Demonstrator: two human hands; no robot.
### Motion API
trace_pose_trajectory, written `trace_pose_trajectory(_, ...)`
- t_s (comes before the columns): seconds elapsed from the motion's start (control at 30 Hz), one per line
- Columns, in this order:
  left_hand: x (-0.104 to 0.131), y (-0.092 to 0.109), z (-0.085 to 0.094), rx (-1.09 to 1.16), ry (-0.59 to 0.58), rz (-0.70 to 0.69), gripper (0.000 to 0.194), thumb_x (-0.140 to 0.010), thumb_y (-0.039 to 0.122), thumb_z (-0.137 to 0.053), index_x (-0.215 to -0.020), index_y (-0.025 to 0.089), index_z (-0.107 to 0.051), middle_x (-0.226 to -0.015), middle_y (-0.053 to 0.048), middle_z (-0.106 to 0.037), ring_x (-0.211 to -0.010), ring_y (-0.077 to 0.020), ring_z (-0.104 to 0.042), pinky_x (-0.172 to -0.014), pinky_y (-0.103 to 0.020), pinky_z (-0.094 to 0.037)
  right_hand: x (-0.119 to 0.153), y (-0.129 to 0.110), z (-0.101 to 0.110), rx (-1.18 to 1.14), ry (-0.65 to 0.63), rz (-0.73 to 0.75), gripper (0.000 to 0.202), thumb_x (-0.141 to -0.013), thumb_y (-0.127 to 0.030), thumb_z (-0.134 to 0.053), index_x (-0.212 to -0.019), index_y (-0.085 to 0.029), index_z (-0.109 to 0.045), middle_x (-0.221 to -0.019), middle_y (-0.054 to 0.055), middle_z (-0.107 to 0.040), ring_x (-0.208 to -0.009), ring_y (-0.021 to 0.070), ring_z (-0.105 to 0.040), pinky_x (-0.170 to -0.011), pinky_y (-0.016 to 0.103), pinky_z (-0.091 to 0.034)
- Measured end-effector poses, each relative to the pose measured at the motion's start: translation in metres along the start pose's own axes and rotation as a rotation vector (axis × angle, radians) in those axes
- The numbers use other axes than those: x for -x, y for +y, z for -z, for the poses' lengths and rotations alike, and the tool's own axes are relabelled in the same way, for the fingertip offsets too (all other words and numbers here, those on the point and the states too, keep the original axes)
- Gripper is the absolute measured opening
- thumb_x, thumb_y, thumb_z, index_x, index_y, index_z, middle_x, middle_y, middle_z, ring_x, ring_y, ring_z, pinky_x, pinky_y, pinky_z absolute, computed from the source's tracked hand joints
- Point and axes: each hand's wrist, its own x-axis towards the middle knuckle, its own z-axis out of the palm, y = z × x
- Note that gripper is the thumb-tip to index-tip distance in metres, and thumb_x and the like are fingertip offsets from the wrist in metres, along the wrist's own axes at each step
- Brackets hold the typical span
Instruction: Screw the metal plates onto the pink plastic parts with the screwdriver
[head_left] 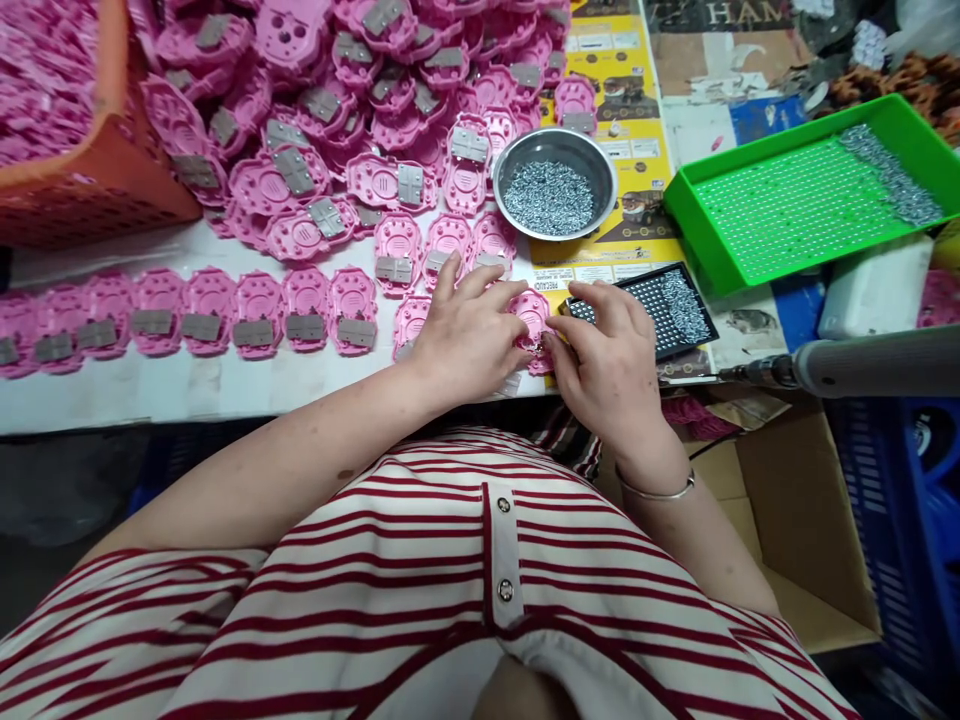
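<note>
A pink plastic housing (534, 312) lies at the table's front edge between my two hands. My left hand (469, 335) reaches over from the left and holds its left side with thumb and finger, the other fingers stretched across neighbouring housings. On the right side of the same piece, my right hand (611, 350) has thumb and forefinger pinched close to its surface; whatever is between those fingertips is too small to make out. Another pink housing (411, 318) is partly covered by my left hand. Beside my right hand is a black perforated tray (651, 298) holding small screws.
Several pink housings with grey metal plates (255, 312) form a row at left, with a heap behind. A steel bowl (555, 230) of screws, a green tray (787, 235) and an orange basket (112, 170) stand around. An electric screwdriver (862, 365) juts in from the right.
</note>
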Motion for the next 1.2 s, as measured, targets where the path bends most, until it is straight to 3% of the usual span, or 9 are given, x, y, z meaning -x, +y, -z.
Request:
trace_pose_trajectory(0.27,-0.001,-0.002,0.0,0.071,0.0,0.04,0.018,-0.087,0.03,-0.064,-0.099,0.021,-0.075,-0.136,-0.008,-0.062,-0.134,-0.0327,-0.046,-0.12,-0.065,-0.019,-0.017,0.002,0.001,0.047,-0.125,0.071,0.026,-0.096,-0.029,-0.047,-0.106,-0.021,-0.069,-0.139,0.012,-0.057,-0.137,0.0308,-0.045,-0.109,0.05,-0.04)
trace_pose_trajectory(0.53,0.004,-0.005,0.003,-0.004,0.082,0.081,0.028,-0.086,0.036,-0.065,-0.112,0.027,-0.07,-0.142,-0.007,-0.058,-0.138,-0.0359,-0.041,-0.12,-0.07,-0.012,-0.024,0.002,0.0,0.033,-0.261,0.219,0.022,-0.091,-0.022,-0.051,-0.103,-0.021,-0.07,-0.147,0.01,-0.051,-0.146,0.0315,-0.036,-0.112,0.052,-0.036)
trace_pose_trajectory(0.93,0.0,-0.005,0.001,0.038,0.052,0.097,0.034,-0.083,0.033,-0.069,-0.115,0.023,-0.072,-0.138,-0.01,-0.06,-0.139,-0.038,-0.04,-0.121,-0.067,-0.006,-0.046,0.007,0.006,-0.022,-0.442,0.308,0.018,-0.089,-0.018,-0.054,-0.098,-0.015,-0.068,-0.145,0.016,-0.053,-0.144,0.0358,-0.038,-0.112,0.057,-0.036)
trace_pose_trajectory(1.03,0.0,-0.005,-0.001,0.058,0.066,0.088,0.034,-0.081,0.032,-0.071,-0.115,0.025,-0.072,-0.139,-0.009,-0.06,-0.139,-0.0378,-0.04,-0.121,-0.067,-0.003,-0.048,0.012,0.005,-0.1,-0.392,0.283,0.019,-0.089,-0.02,-0.051,-0.098,-0.015,-0.067,-0.141,0.017,-0.055,-0.139,0.0349,-0.044,-0.109,0.056,-0.04)
trace_pose_trajectory(1.2,0.002,-0.003,0.0,0.054,0.074,0.077,0.028,-0.081,0.032,-0.072,-0.108,0.025,-0.074,-0.139,-0.009,-0.06,-0.139,-0.0375,-0.041,-0.121,-0.067,-0.006,-0.033,0.015,0.011,-0.147,-0.128,0.162,0.019,-0.093,-0.022,-0.047,-0.103,-0.019,-0.063,-0.136,0.016,-0.057,-0.129,0.029,-0.052,-0.108,0.051,-0.043)
